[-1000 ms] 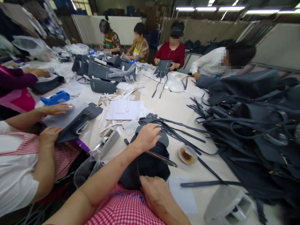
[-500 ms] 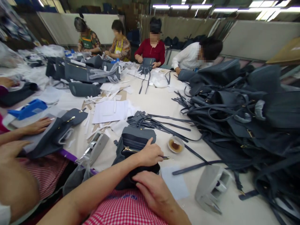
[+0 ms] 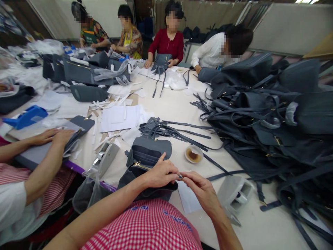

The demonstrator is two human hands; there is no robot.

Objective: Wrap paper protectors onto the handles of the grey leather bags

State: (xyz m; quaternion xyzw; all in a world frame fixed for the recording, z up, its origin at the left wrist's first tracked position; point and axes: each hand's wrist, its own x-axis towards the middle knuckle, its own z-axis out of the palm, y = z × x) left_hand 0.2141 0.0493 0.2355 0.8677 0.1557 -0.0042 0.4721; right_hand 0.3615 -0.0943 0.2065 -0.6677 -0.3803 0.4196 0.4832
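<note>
A dark grey bag [image 3: 152,152] lies in front of me with its flap folded back and its gold zip showing. My left hand [image 3: 162,173] is over the bag's opening, index finger raised, the other fingers pinching a small dark piece with gold-coloured metal [image 3: 180,177]. Against that same piece, my right hand [image 3: 200,187] closes its thumb and fingertips. The piece is mostly covered by fingers, so its exact kind is unclear. Just beyond the hands stands a small dish [image 3: 194,154] with brown liquid.
Grey straps [image 3: 166,128] lie behind the bag. Tape dispensers stand at right [image 3: 235,194] and left [image 3: 104,159]. A large pile of dark bags [image 3: 260,114] fills the right side. At left, a co-worker's hands [image 3: 56,137] press on a grey piece. Several people sit opposite.
My right hand has moved from the bag's near edge up and right to the small piece at my left fingertips. The view has tilted downward. The neighbour's hands have come together.
</note>
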